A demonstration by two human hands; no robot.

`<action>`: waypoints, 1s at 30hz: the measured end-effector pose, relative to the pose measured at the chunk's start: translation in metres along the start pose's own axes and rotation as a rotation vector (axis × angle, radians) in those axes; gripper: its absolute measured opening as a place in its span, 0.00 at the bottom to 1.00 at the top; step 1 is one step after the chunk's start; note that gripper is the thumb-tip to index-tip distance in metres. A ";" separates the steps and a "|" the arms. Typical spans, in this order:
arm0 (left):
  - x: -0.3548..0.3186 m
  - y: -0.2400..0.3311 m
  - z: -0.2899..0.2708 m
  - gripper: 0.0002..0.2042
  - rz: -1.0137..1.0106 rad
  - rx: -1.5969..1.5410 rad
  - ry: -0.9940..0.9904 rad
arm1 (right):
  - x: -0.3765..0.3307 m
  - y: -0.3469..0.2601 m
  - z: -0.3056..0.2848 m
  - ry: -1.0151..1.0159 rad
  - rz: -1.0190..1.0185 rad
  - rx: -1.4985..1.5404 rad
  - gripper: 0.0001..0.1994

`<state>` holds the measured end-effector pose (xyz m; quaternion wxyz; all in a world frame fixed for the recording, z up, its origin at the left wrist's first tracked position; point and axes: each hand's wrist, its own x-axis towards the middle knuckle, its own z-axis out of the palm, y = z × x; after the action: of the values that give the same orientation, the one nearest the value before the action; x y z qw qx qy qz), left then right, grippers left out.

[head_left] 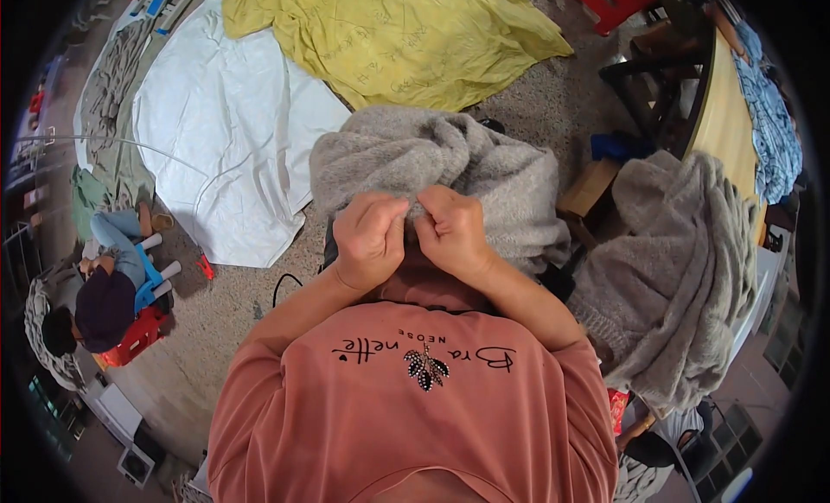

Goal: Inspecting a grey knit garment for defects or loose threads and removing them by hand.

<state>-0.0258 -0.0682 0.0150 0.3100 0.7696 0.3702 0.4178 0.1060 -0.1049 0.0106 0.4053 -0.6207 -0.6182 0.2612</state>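
Observation:
Across my lap lies a bunched, fuzzy grey knit garment (510,179). Both hands are held close together at its near edge, in front of my chest. My left hand (372,235) is closed, thumb against curled fingers, with grey knit at its fingertips. Just beside it, my right hand (454,231) is curled in the same pinching way on the knit. The backs of both hands hide what exactly lies between the fingertips.
At right, more grey knitwear (666,261) is heaped beside a wooden-topped table (718,114). A cardboard box (590,190) sits near it. White sheeting (225,131) and a yellow cloth (406,45) spread ahead. At left, a person (108,304) sits by a red stool (138,334).

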 end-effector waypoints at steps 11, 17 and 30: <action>-0.013 -0.029 -0.023 0.09 0.207 0.131 -0.139 | -0.016 0.038 -0.034 -0.098 -0.258 -0.309 0.07; -0.052 -0.049 -0.037 0.05 0.261 0.204 -0.458 | -0.103 0.087 -0.069 -0.122 0.147 -0.741 0.06; 0.014 -0.069 0.086 0.13 0.187 0.728 -0.962 | -0.100 0.051 -0.098 -0.403 0.415 -0.036 0.17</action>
<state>0.0333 -0.0343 -0.0733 0.1215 0.9579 0.2384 -0.1044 0.2054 -0.2158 0.0033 0.2010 -0.6765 -0.5509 0.4456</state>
